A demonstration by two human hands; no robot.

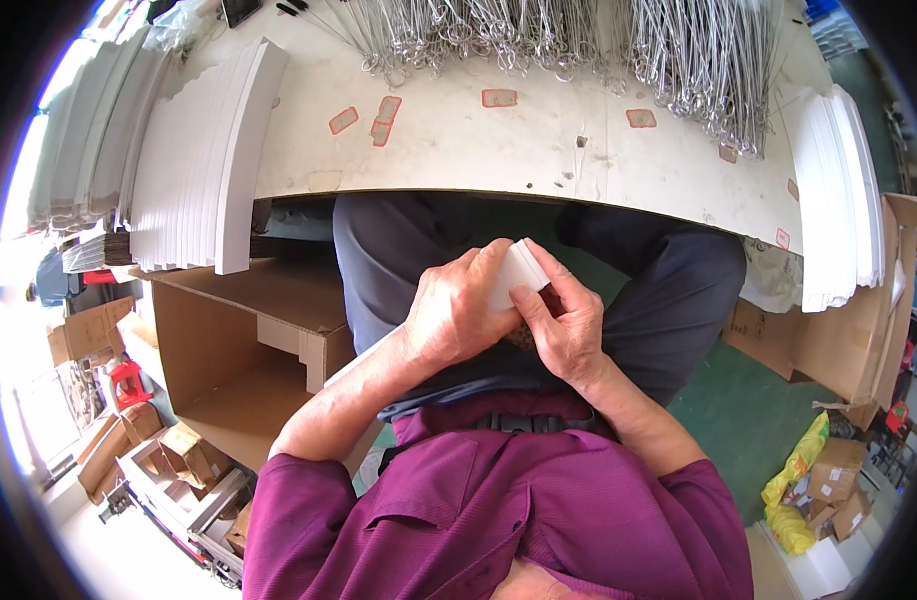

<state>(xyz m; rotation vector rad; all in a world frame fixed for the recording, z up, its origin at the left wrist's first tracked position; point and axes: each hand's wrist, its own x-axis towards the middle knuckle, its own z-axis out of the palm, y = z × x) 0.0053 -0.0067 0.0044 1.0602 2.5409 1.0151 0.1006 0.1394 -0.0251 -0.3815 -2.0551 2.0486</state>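
"One white carton [516, 279] is being held where?"

"Mid-frame; it is being clasped by the left hand [456, 308] and the right hand [568, 332], both closed around it."

"And beyond?"

"Looped wires [693, 60] are being supported by the table [428, 140], upper frame."

- Holds left hand [456, 308] near centre, with fingers [490, 262] curled toward 1 o'clock.
- Poses right hand [570, 335] just beside it at 3 o'clock, with thumb [531, 305] angled toward 11.
- Angles left forearm [363, 392] in from 8 o'clock, right forearm [640, 418] from 4.
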